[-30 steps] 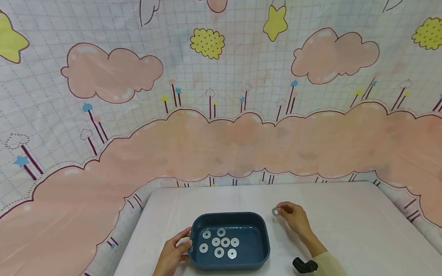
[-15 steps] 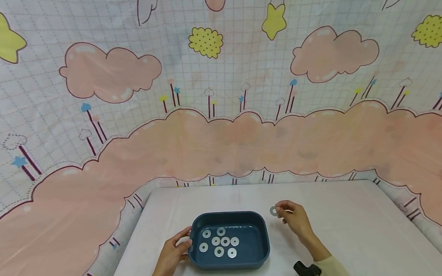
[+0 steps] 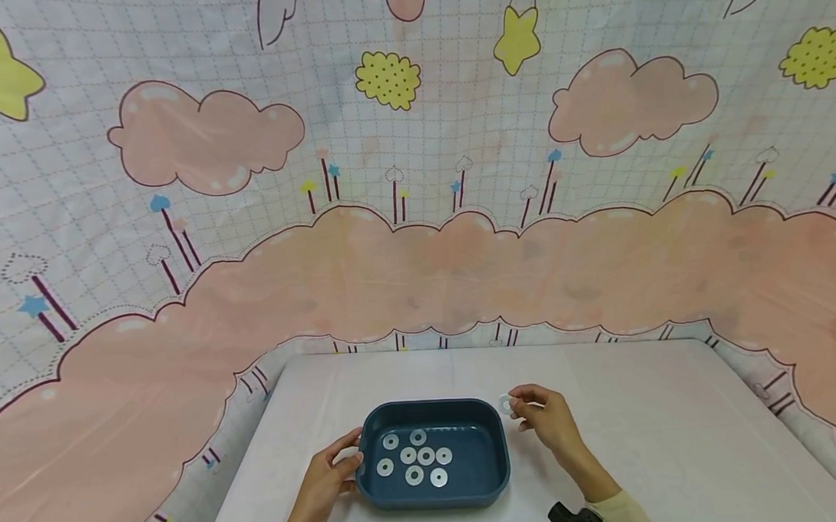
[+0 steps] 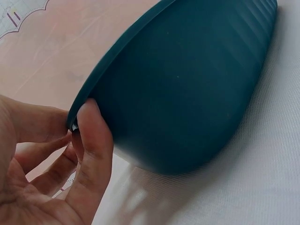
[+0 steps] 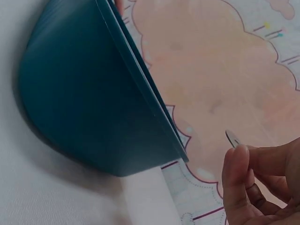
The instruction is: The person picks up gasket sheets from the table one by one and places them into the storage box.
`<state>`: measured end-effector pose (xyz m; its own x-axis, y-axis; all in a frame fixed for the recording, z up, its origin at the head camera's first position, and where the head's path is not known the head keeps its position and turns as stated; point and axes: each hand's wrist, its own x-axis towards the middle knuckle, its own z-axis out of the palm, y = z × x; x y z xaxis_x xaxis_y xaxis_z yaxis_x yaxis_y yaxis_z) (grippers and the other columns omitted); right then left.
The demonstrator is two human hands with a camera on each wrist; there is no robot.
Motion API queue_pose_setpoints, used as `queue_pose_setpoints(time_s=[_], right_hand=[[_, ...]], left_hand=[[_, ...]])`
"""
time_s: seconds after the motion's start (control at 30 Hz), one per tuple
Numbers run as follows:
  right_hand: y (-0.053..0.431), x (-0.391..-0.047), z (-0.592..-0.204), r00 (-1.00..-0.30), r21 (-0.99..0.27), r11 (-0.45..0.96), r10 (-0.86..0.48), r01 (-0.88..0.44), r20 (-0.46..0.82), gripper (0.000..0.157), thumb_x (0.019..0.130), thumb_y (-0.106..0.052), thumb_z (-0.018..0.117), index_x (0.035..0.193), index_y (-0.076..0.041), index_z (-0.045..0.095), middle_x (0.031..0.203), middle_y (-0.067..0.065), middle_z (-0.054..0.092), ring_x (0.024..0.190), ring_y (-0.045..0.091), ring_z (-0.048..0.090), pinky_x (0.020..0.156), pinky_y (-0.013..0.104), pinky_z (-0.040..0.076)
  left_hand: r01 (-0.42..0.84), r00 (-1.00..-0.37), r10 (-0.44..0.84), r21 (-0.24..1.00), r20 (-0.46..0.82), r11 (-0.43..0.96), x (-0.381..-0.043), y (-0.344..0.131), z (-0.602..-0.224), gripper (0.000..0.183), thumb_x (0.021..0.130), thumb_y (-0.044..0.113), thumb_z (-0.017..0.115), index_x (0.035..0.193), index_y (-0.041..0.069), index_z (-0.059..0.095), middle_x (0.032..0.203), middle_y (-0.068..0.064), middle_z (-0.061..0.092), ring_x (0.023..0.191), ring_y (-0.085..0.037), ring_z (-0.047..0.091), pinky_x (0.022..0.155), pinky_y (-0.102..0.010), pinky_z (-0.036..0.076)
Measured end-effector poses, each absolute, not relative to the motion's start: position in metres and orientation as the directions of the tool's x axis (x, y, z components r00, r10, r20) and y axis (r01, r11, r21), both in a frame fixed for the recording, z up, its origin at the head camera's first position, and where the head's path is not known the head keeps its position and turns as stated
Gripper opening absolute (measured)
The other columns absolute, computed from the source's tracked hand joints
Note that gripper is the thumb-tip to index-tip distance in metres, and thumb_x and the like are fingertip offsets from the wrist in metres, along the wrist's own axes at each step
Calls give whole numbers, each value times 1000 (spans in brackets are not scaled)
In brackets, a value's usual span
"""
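Note:
A dark blue rectangular basin (image 3: 476, 465) with rounded corners stands on the white table. Several flat metal washers (image 3: 439, 478) lie spread over the left and middle of its floor. My left hand (image 3: 322, 473) grips the left end of the basin, the thumb against the outer wall (image 4: 183, 89) near the rim. Just off the basin's right back corner, my right hand (image 3: 546, 419) pinches one washer (image 3: 504, 404) between thumb and fingertips. In the right wrist view that washer (image 5: 231, 138) shows nearly edge-on, apart from the basin's rim (image 5: 154, 110).
White cloth covers the table (image 3: 672, 421). Behind it hangs a curtain (image 3: 425, 276) printed with clouds and stars. A black wrist device (image 3: 574, 518) sits by the right sleeve (image 3: 620, 511).
My right hand has moved a little left with the pinched washer, closer to the basin's back right corner. The left hand, the basin and the washers inside look the same.

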<state>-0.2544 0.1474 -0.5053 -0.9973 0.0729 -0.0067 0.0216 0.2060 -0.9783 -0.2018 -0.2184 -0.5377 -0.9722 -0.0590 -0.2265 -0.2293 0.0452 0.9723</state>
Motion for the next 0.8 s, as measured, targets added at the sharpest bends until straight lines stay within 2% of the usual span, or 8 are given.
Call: queue_pose_setpoints(time_s=[0.1, 0.37, 0.8], right_hand=[[143, -252, -503, -999, -984, 178, 42, 29, -22, 16, 90, -4, 66, 105, 2, 68, 87, 9, 66, 73, 16, 65, 58, 24, 54], [132, -251, -499, -999, -992, 122, -20, 39, -42, 18, 89, -2, 67, 105, 6, 67, 85, 8, 65, 71, 17, 67, 59, 26, 56], [107, -254, -492, -998, -987, 158, -47, 34, -42, 17, 89, -3, 66, 104, 4, 68, 90, 13, 65, 70, 18, 70, 64, 27, 59]], left_hand=[[-220, -975, -54, 974, -218, 44, -201, -219, -538, 50, 92, 6, 62, 141, 3, 52, 124, -13, 53, 77, -14, 61, 60, -30, 52], [-214, -976, -41, 976, -212, 42, -202, -220, -537, 50, 92, 6, 61, 141, 4, 52, 124, -12, 53, 78, -14, 62, 60, -30, 52], [-220, -974, -62, 975, -218, 32, -201, -219, -538, 48, 94, 4, 59, 141, 4, 52, 129, -15, 52, 76, -15, 61, 58, -30, 51]])
